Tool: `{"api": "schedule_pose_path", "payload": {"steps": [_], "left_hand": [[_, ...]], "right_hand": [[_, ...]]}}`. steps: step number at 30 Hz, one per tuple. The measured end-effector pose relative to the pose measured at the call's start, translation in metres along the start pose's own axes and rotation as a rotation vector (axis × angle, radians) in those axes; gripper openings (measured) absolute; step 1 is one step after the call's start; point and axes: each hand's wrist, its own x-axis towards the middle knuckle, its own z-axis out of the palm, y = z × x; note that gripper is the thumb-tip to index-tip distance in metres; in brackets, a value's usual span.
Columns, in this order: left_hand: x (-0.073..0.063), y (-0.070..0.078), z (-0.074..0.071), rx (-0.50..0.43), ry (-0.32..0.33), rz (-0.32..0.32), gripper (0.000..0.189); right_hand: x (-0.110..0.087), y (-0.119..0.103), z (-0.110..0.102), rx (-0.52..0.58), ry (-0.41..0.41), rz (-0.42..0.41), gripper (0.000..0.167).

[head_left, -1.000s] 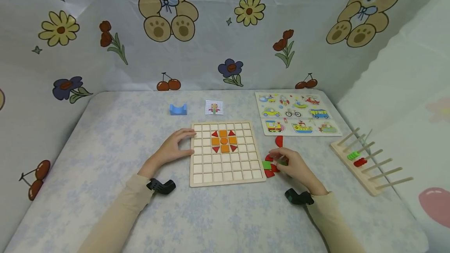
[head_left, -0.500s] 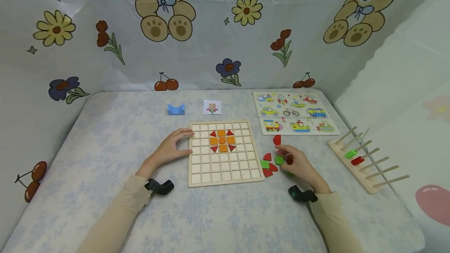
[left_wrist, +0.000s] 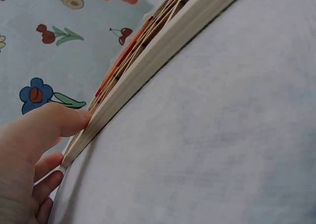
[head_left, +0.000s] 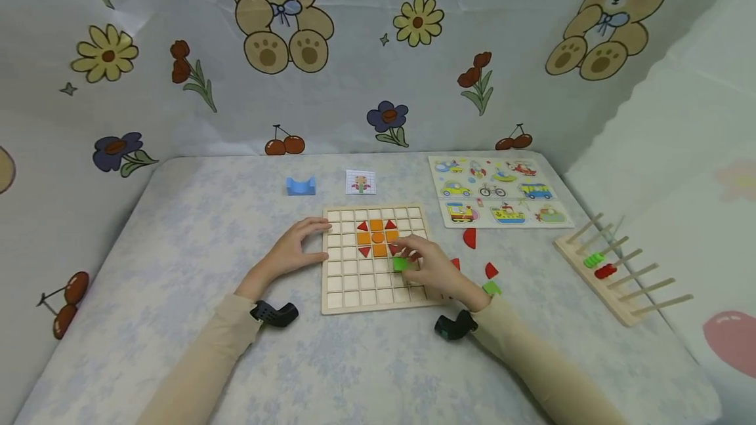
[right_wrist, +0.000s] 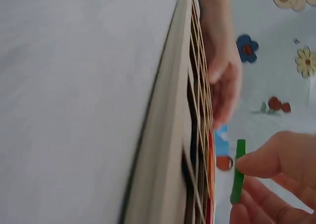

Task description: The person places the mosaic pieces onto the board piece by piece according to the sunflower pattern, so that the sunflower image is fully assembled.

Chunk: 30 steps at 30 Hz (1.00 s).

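A wooden grid board (head_left: 351, 283) lies on the table, holding orange square tiles, an orange round tile (head_left: 378, 237) and red triangle tiles (head_left: 363, 225). My left hand (head_left: 285, 256) rests at the board's left edge, thumb and fingers spread apart; in the left wrist view the thumb touches the board's side (left_wrist: 143, 68). Over the board's right half, my right hand (head_left: 434, 266) pinches a green square tile (head_left: 399, 263) between thumb and fingers. The right wrist view shows this green tile (right_wrist: 238, 172) edge-on, above the board. My right hand hides part of the grid.
Right of the board lie a red half-round tile (head_left: 469, 238), a red quarter-round tile (head_left: 491, 270) and a green tile (head_left: 491, 288). Farther back are a blue stand (head_left: 300, 186), a pattern card (head_left: 361, 182) and a vehicle puzzle (head_left: 502, 192). A peg rack (head_left: 599, 284) stands right.
My right hand has picked up a green square tile from the loose pieces and moved it left over the board. The left hand has stayed at the board's edge.
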Motion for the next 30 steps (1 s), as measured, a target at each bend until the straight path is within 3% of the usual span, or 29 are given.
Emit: {"api": "schedule_pose_path", "payload": {"steps": [5,9,14,19,22,26,30], "left_hand": [[0.005,0.002,0.006,-0.015,-0.011,0.019,0.061],[0.007,0.004,0.006,-0.018,-0.009,0.022,0.061],[0.007,0.005,0.006,-0.017,-0.002,0.017,0.060],[0.006,0.004,0.006,-0.023,-0.011,0.019,0.061],[0.005,0.003,0.006,-0.024,-0.015,0.008,0.060],[0.003,0.002,0.003,0.000,-0.014,-0.007,0.061],[0.000,0.000,0.000,0.015,-0.006,-0.019,0.061]], "right_hand": [[0.015,-0.007,0.019,-0.013,-0.020,0.016,0.058],[0.016,-0.007,0.023,0.014,0.017,0.041,0.055],[0.014,-0.007,0.022,0.064,0.001,0.051,0.046],[-0.005,-0.007,0.010,0.063,0.061,0.026,0.039],[-0.023,0.000,-0.005,0.010,0.112,0.036,0.037],[-0.050,0.012,-0.026,-0.081,0.104,0.152,0.039],[-0.066,0.022,-0.038,-0.115,0.023,0.244,0.040]]}}
